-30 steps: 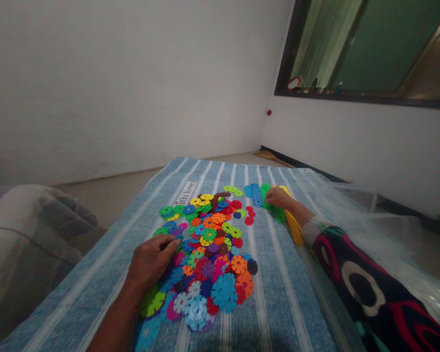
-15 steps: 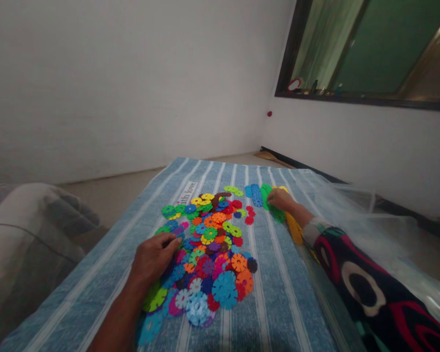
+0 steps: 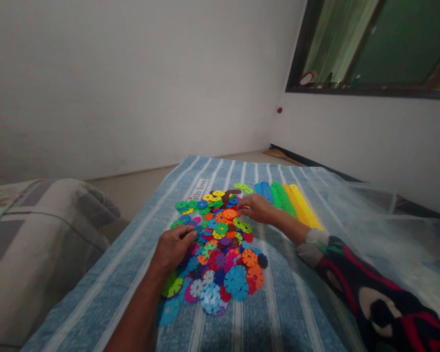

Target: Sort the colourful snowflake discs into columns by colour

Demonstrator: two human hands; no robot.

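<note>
Many colourful notched snowflake discs lie in a loose pile on a blue-and-white striped cloth. My left hand rests at the pile's left edge, fingers curled and thumb against the index finger; whatever is between them is hidden. Over the pile's upper right side is my right hand, its fingertips slightly apart, with no disc visible in them. Right of it, discs are lined up by colour in overlapping rows: a blue row, a green row and a yellow row.
Clear plastic containers stand along the right side of the cloth. At left is a fabric-covered shape. A pair of lime-green discs lies beyond the pile. White walls and a dark-framed window are behind.
My right hand has come left from the green row to the pile, uncovering the rows. My left hand stays by the pile's left edge. The view has turned slightly left.
</note>
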